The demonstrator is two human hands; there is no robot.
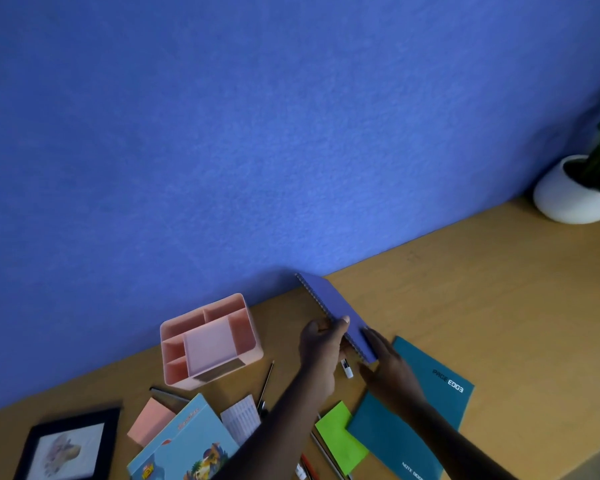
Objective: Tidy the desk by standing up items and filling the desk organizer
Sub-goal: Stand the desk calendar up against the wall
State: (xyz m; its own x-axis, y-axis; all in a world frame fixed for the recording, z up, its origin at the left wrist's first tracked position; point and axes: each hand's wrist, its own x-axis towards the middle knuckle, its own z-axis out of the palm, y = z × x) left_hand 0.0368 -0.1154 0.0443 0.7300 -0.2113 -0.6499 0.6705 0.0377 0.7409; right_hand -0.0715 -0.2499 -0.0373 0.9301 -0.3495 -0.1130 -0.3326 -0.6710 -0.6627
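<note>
Both hands, the left hand (321, 344) and right hand (385, 362), are clamping the blue spiral notebook (336, 315), seemingly tilting it upright, while the pink organizer (210, 341) is sitting empty amid scattered pens (265, 382).

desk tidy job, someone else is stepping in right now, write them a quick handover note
Left hand: grips the spiral edge of the blue spiral notebook, thumb over the cover.
Right hand: steadies the notebook's near end.
Notebook: held up on edge near the wall, not yet released.
Pink organizer: upright to the left of the hands; every compartment in view looks empty.
Still flat on the desk: teal notebook, green sticky notes, pink sticky notes, picture frame, illustrated book, several pens, a small white marker.
Left: finish standing the notebook, stand the rest, fill the organizer.
</note>
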